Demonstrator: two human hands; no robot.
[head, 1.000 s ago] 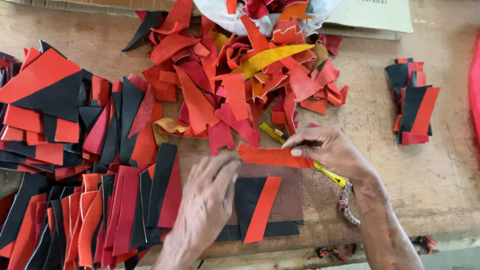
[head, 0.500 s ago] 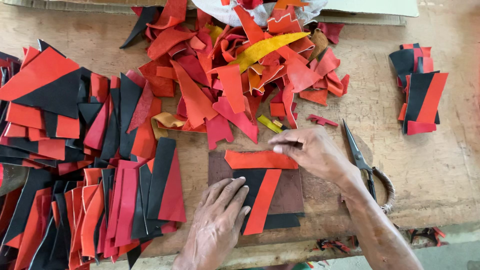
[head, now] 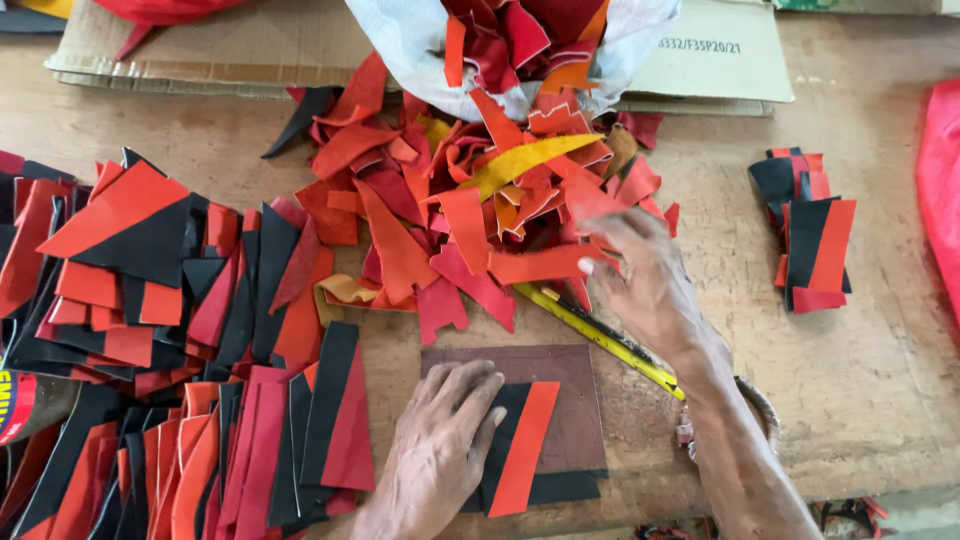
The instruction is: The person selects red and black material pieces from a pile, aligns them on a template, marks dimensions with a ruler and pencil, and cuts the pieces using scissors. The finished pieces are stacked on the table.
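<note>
Now the left hand (head: 435, 450) lies flat, fingers spread, on a black and red piece (head: 520, 450) over the brown pad (head: 580, 400) near the front edge of the surface (head: 880, 370). Better to keep this pressure, so the piece does not slip. The right hand (head: 645, 285), fingers loosely open, touches the scrap heap (head: 470, 220). I count two hands, one pad, one yellow ruler (head: 600, 335); scraps too many to count.

Worn wooden table (head: 880, 380) under red-and-black leather offcuts (head: 470, 220), cardboard (head: 200, 50), brown board (head: 580, 400).
</note>
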